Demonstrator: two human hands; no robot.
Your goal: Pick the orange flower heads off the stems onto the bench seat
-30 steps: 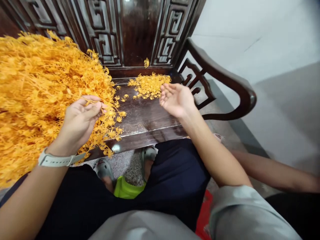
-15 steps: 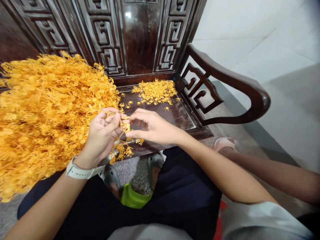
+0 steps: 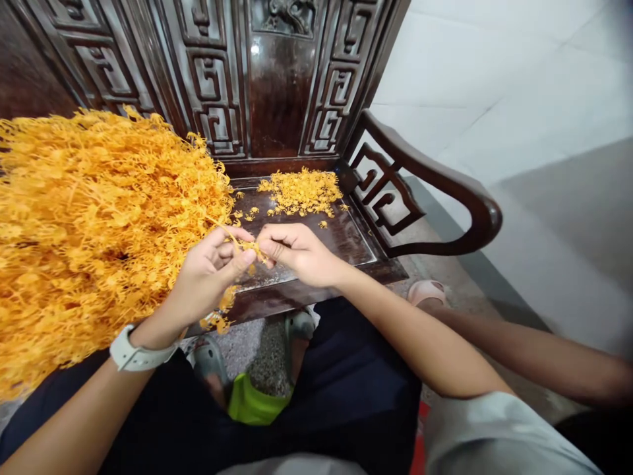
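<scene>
Between my hands is a thin yellow plastic flower stem [image 3: 228, 232] with small spidery blossoms, some of them hanging below my left palm. My left hand [image 3: 212, 267] pinches the stem between thumb and fingers. My right hand [image 3: 301, 254] meets it from the right, its thumb and forefinger closed on a small yellow piece at the stem. A big heap of the same yellow stems [image 3: 103, 231] rises beside my left hand. Beyond my hands, a small pile of loose yellow blossoms [image 3: 304, 191] lies on the dark wooden bench seat [image 3: 341, 237].
The bench has a carved back [image 3: 281, 99] and a curved armrest [image 3: 445, 181] at the right. A white wall [image 3: 494, 79] stands behind it. Another person's leg [image 3: 519, 349] with a pink shoe [image 3: 428, 290] is at the right. Something bright green [image 3: 257, 401] shows between my knees.
My right hand's fingers have closed on the yellow piece, where they were spread apart before. My left hand has turned slightly, still holding the stem. The view has shifted a little.
</scene>
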